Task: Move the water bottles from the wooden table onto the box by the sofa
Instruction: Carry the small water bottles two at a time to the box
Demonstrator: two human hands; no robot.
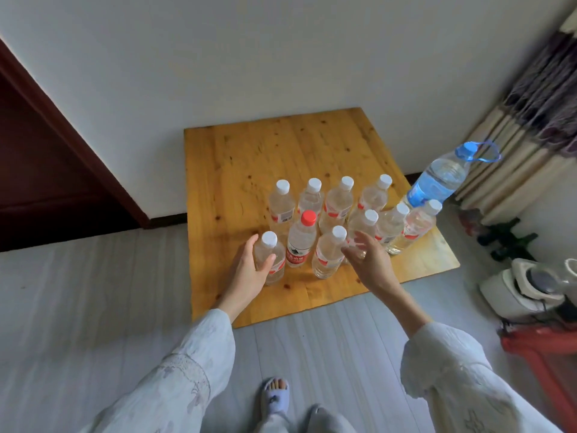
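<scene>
Wooden table [237, 157]: showing honey-orange, dark knots and grain streaks. Small water bottles [337, 201]: showing clear, white caps, red-and-white labels. One bottle [300, 242]: wearing red cap, white label with red band. Large bottle [437, 179]: carrying blue cap, blue loop handle, blue label. Sleeves [193, 364]: showing pale white-blue, faint grey print. Floor [93, 292]: reading light grey, plank lines. Wall [249, 57]: reading white. Door frame [71, 129]: reading dark red-brown. Curtain [530, 104]: showing cream stripes under purple-grey pattern. Slipper [274, 395]: showing pale blue. Stool [543, 351]: showing red.
</scene>
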